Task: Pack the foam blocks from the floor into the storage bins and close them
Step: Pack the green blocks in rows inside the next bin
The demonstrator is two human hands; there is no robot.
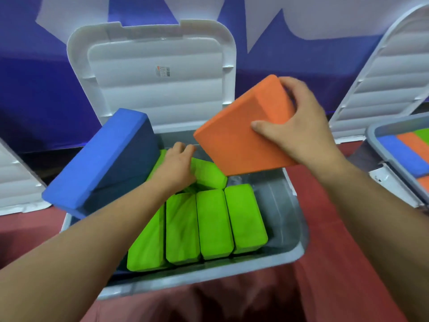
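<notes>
Holding an orange foam block (pixel 241 135) tilted above the open storage bin (pixel 299 249), the right grip (pixel 299 126) is clasping it between thumb and curled fingers. The left grip (pixel 176 166), fingers loosely extended, is resting on a green block (pixel 209 173) inside the bin, behind a row of green blocks (pixel 216 224). A blue block (pixel 99 159) is leaning on the bin's left rim.

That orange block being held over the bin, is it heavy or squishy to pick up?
Probably light: the right hand alone holds the orange foam block tilted by one end. Likely fairly stiff, since it shows straight edges with no sag. Its matte, grainy surface suggests it won't slip easily; flat faces mean it shouldn't roll.
</notes>
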